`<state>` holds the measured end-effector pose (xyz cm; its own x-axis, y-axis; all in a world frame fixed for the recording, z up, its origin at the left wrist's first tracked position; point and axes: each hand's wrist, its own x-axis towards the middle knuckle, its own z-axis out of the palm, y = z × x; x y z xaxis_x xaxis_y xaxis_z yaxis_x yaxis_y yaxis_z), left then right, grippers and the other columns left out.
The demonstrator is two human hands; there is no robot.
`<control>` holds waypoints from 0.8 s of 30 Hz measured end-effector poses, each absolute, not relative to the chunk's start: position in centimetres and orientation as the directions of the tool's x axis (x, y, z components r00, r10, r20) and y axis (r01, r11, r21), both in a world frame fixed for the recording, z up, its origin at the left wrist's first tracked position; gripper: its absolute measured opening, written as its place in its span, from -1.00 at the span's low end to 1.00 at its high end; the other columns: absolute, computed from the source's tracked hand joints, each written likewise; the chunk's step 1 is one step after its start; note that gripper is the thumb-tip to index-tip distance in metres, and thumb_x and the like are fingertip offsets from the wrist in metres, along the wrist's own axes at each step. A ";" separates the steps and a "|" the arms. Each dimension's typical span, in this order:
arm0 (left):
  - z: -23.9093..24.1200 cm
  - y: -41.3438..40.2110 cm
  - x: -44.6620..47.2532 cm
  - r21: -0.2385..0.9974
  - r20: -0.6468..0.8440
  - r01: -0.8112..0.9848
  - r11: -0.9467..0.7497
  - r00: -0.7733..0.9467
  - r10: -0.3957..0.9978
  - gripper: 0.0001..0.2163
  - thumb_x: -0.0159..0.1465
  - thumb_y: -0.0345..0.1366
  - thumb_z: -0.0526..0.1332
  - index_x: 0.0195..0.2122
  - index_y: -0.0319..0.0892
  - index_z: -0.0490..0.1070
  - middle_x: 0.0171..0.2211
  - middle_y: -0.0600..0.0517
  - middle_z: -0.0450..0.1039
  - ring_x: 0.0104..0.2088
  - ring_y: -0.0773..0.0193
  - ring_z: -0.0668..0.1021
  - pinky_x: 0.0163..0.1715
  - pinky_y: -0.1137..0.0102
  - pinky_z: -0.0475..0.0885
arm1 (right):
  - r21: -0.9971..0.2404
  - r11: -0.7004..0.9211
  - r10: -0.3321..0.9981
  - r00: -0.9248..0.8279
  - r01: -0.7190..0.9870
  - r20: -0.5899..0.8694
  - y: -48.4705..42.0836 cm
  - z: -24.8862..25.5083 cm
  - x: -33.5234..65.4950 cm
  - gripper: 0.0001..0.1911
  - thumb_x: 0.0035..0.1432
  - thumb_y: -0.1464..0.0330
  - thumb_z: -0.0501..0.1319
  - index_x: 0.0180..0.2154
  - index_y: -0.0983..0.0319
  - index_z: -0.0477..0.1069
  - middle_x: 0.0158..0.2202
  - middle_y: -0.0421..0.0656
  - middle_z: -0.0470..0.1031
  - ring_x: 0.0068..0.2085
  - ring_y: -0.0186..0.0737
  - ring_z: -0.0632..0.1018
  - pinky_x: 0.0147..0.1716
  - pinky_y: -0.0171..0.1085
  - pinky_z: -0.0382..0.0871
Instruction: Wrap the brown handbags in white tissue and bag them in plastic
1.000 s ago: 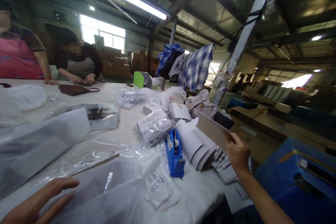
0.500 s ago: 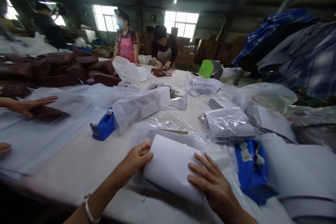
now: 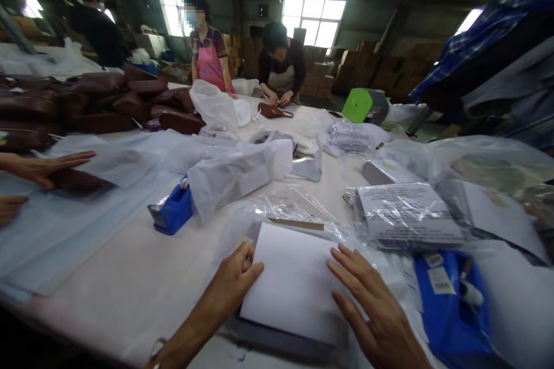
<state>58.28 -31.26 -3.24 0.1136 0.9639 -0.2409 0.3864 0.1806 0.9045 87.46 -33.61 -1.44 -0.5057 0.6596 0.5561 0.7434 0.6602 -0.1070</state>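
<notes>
A blank white sheet of paper (image 3: 294, 282) lies over a dark, flat item (image 3: 277, 337) in a clear plastic bag (image 3: 298, 202) at the table's front. My left hand (image 3: 236, 277) is closed at the sheet's left edge, with its thumb on the paper and its other fingers curled. On the right edge rests my right hand (image 3: 372, 305), open, its fingers spread and stretched out. What lies beneath the sheet is mostly hidden.
Blue tape dispensers stand at left (image 3: 173, 207) and right (image 3: 454, 305). Printed sheets in clear wrap (image 3: 407, 213) lie to the right. A co-worker's hands (image 3: 47, 167) work at far left, near piled brown leather bags (image 3: 99, 104). Other people stand across the table.
The view has shifted, so things at right appear farther right. The white sheet, curved before, now lies flatter, and my right hand has stayed at its right edge.
</notes>
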 end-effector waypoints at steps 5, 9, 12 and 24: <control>-4.2 -30.7 58.3 0.872 -0.259 0.452 0.189 0.098 0.961 -0.79 0.22 -0.10 0.07 -0.40 -0.09 0.09 -0.59 0.21 0.12 -0.54 0.32 0.28 -0.51 0.42 0.16 | -0.093 0.588 0.741 -0.488 0.804 0.461 -29.7 -3.3 84.2 -0.39 0.31 0.13 0.14 0.31 0.16 0.14 0.34 -0.05 0.19 0.32 0.07 0.23 0.26 0.15 0.17; -4.3 -31.0 57.7 0.760 -0.254 0.636 0.133 0.102 0.962 -0.80 0.29 -0.13 0.02 -0.42 -0.10 0.15 -0.55 0.14 0.30 -0.48 0.25 0.44 -0.44 0.39 0.26 | -0.087 0.582 0.784 -0.529 0.809 0.324 -27.7 -5.3 83.9 -0.38 0.29 0.08 0.15 0.30 0.11 0.15 0.32 -0.06 0.24 0.30 0.12 0.26 0.21 0.20 0.23; -3.7 -30.9 57.4 0.539 -0.102 0.842 0.008 0.056 0.993 -0.86 0.27 -0.16 0.11 -0.31 -0.11 0.30 -0.43 0.05 0.47 -0.38 0.13 0.55 -0.34 0.29 0.36 | -0.165 0.560 0.821 -0.516 0.812 0.246 -26.8 -5.1 84.3 -0.41 0.29 0.08 0.15 0.28 0.10 0.18 0.22 -0.04 0.38 0.19 0.06 0.41 0.18 0.15 0.28; -4.1 -24.2 57.4 0.342 0.119 0.816 -0.466 0.455 0.883 -0.57 0.32 -0.12 0.23 0.17 -0.11 0.30 0.07 -0.07 0.47 0.06 0.02 0.49 0.10 0.09 0.36 | -0.421 0.364 0.886 -0.448 0.831 -0.118 -24.5 -3.5 83.4 -0.42 0.07 0.12 0.37 0.10 0.12 0.37 -0.01 -0.06 0.52 -0.04 0.05 0.54 -0.05 0.04 0.47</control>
